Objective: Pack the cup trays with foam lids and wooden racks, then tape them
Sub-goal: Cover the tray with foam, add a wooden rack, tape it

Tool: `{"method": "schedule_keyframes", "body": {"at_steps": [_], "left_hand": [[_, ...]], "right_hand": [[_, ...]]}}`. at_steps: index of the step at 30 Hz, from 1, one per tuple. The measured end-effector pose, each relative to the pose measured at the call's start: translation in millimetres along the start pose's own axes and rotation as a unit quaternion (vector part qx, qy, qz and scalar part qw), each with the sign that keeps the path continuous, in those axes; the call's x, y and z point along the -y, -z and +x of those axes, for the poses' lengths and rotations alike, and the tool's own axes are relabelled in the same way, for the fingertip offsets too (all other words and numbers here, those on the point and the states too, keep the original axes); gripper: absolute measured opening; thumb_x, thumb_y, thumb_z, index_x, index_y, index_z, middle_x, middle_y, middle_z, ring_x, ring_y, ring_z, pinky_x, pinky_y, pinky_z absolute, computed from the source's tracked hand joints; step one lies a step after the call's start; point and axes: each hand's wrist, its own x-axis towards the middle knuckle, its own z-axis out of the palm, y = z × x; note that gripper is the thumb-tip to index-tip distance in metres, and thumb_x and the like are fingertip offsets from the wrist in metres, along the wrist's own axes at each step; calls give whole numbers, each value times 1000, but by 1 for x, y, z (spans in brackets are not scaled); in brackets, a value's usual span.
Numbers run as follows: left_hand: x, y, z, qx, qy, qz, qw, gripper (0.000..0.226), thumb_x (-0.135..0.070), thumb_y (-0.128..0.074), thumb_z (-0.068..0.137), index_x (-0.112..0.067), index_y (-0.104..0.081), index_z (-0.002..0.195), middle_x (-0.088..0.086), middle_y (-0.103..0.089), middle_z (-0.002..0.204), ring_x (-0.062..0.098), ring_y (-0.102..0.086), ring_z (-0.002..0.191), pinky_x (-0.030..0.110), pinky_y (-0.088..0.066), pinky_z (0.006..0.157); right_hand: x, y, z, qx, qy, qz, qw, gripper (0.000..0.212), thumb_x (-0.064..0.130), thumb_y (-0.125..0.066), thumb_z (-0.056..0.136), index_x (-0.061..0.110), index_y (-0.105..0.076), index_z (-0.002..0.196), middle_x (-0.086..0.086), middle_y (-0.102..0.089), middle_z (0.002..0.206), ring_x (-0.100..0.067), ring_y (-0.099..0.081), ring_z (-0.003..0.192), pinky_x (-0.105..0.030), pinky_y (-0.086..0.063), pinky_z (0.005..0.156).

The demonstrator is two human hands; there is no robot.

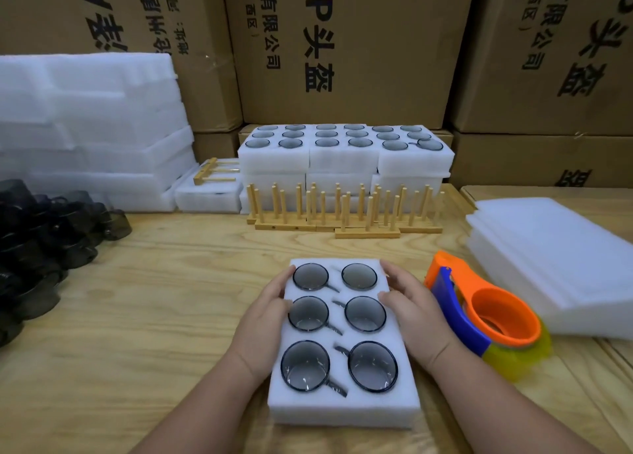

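Gripping the cup tray by its sides, both hands hold it lengthwise, pointing away.

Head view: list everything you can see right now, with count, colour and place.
foam cup tray: one, white, front centre of table, six grey glass cups in it, no lid on.
tape dispenser: one, orange and blue, yellowish tape roll, right of the tray.
foam lids: a stack, white, far right.
wooden racks: several, pale wood, pegs up, in a row behind the tray.
filled trays: stacked, white, behind the racks.
foam blocks: a pile, white, back left.
dark cups: a heap, smoky black, left edge.
cardboard boxes: several, brown, along the back.
left hand: grip on the tray's left edge.
right hand: grip on its right edge.
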Motion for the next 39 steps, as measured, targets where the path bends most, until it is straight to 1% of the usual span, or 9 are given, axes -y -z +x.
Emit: {"method": "schedule_keyframes", "body": {"at_steps": [2, 5, 8, 11, 22, 29, 32, 35, 39], "left_hand": [[5, -1, 3, -9, -18, -4, 1000, 67, -14, -53, 83, -53, -56, 137, -11, -66, 136, 23, -62, 127, 57, -46, 107], [8, -3, -1, -49, -41, 18, 998, 63, -21, -48, 80, -52, -59, 135, -18, -65, 134, 13, -61, 127, 51, -46, 109], [5, -6, -6, -67, -54, 36, 996, 63, -27, -43, 76, -53, -62, 131, -24, -67, 129, 5, -62, 122, 46, -48, 107], [3, -9, -9, -72, -61, 26, 995, 62, -22, -42, 77, -50, -65, 128, -22, -69, 127, 6, -64, 121, 47, -49, 107], [1, -15, -9, -101, -61, -26, 993, 63, -18, -38, 74, -39, -67, 125, -11, -68, 131, 9, -59, 128, 44, -41, 116], [-2, -13, -12, -101, -70, 8, 992, 66, -21, -37, 75, -29, -65, 134, -5, -71, 128, 19, -63, 124, 50, -45, 110], [-4, -16, -14, -119, -66, 9, 991, 58, -28, -40, 74, -35, -68, 124, -8, -77, 111, 19, -69, 109, 52, -51, 101], [-3, -16, -15, -125, -57, 19, 990, 49, -35, -42, 74, -43, -68, 114, -7, -78, 99, 22, -70, 102, 54, -53, 97], [-1, -15, -13, -131, -51, 25, 990, 49, -40, -43, 73, -47, -68, 114, -7, -77, 100, 22, -70, 103, 55, -53, 96]], "right_hand": [[3, 1, -1, 7, -14, -10, 1000, 48, 2, -60, 94, 24, -59, 137, 0, -68, 131, -13, -66, 116, -34, -52, 95], [21, 2, -4, 27, -47, -146, 988, 46, 22, -56, 98, 40, -54, 140, 7, -57, 144, -9, -57, 124, -29, -46, 98], [43, -8, -8, 52, -24, -444, 894, 69, 52, -46, 95, 34, -27, 159, 1, -14, 170, -21, -14, 156, -42, -20, 124], [50, -38, -20, 82, 56, -557, 824, 86, 71, -28, 89, 30, -9, 162, 4, 16, 170, -18, 16, 156, -47, 3, 126], [40, -84, -32, 151, 77, -655, 736, 79, 73, -12, 92, 37, 2, 161, -12, 17, 169, -34, 19, 154, -68, 15, 116], [43, -60, -58, 232, 162, -610, 740, 62, 49, -22, 100, 35, -12, 160, -9, 11, 170, -21, 15, 156, -50, 13, 124], [56, -42, -69, 264, 157, -499, 810, 51, 50, -35, 104, 34, -41, 152, 3, -23, 168, -10, -8, 155, -37, -8, 127], [80, -12, -67, 163, 174, -382, 893, 33, 45, -48, 96, 30, -72, 115, 13, -69, 122, -2, -58, 116, -32, -48, 100], [120, 52, -31, -52, 218, -397, 890, 18, 35, -61, 94, 25, -75, 90, 22, -71, 86, -10, -62, 80, -10, -41, 65]]}}
